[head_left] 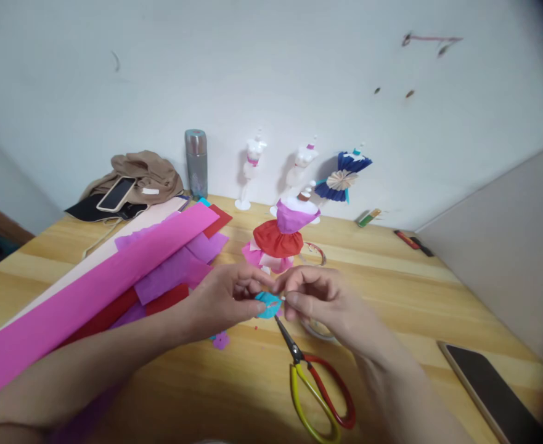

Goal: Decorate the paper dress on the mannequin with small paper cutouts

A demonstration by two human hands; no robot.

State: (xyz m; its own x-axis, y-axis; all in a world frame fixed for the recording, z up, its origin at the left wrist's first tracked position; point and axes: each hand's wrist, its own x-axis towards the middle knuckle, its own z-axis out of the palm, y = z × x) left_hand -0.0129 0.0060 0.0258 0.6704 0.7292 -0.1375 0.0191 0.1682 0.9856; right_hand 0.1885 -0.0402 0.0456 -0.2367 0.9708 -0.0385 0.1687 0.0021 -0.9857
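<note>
My left hand point(234, 296) pinches a small turquoise paper piece point(267, 304) that has a little pinkish mark in its middle. Close beside it, my right hand point(315, 299) is closed, its thumb and forefinger together on a tiny whitish bit point(283, 298) too small to name. Below the hands lie scissors point(296, 353) with one yellow and one red handle, blades pointing up toward the paper. Partly hidden under my right hand is a roll of tape point(320, 330). A small purple paper flower point(221, 340) rests on the table below my left hand.
Just beyond my hands stands a mini mannequin in a purple and red paper dress point(280, 234). Behind it are more mannequins point(254, 160) and a thermos point(196, 163). Crepe paper sheets point(109, 271) spread over the left; a phone point(488, 388) lies at right.
</note>
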